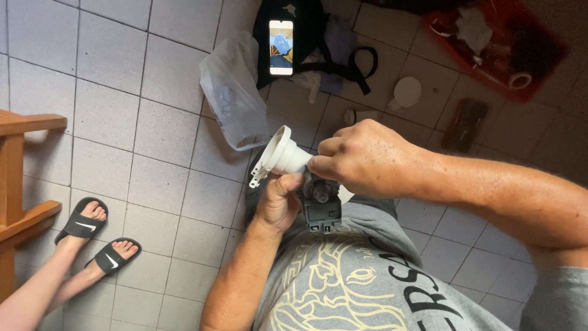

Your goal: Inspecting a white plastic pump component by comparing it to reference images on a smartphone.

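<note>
Right hand clamped over the white funnel-shaped housing, flange pointing 10 o'clock; left hand cups the grey motor block from 6 o'clock, at frame centre above the lap. Brace the block, twist squarely, don't lever the flange

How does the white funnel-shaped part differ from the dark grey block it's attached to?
The white funnel-shaped part is pale, round and flared, pointing up-left; the dark grey block is dark, boxy and sits below, nearer the body. The right hand wraps the funnel's narrow end; the left hand supports from beneath. Both form one held assembly.
</note>
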